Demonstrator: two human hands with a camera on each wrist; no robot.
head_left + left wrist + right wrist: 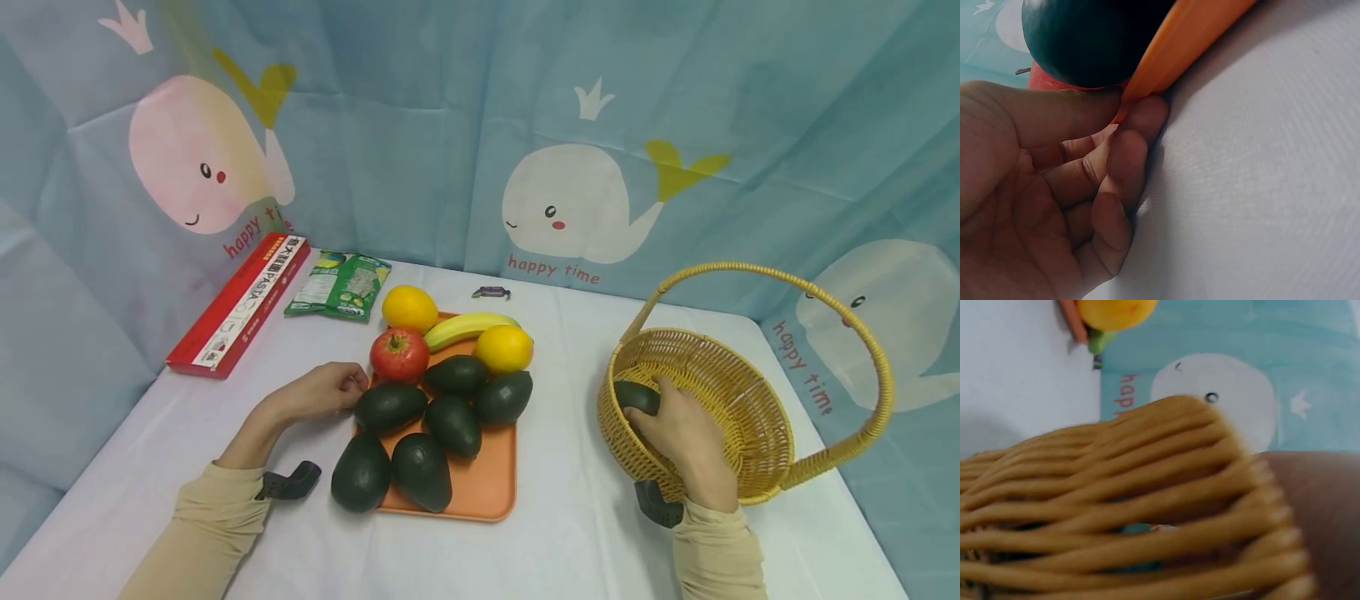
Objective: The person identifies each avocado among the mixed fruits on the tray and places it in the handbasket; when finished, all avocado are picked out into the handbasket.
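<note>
My left hand (326, 393) is at the left edge of an orange tray (487, 487). In the left wrist view, its thumb and curled index finger pinch the tray's rim (1163, 53). Several dark green avocados (390, 407) lie on the tray, with a pomegranate (399, 354), a banana (468, 327) and yellow round fruits (504, 348) towards the back. On the right, my right hand (681, 425) reaches into a wicker basket (761, 408) and grips an avocado (636, 398) near its left wall. The basket's woven side (1116, 487) hides those fingers in the right wrist view.
A tall handle (885, 375) arches over the basket. Behind the tray are a red pasta box (240, 304), a green snack bag (341, 286) and a small purple wrapped piece (491, 292). A blue whale-print curtain (420, 150) hangs along the table's back and sides.
</note>
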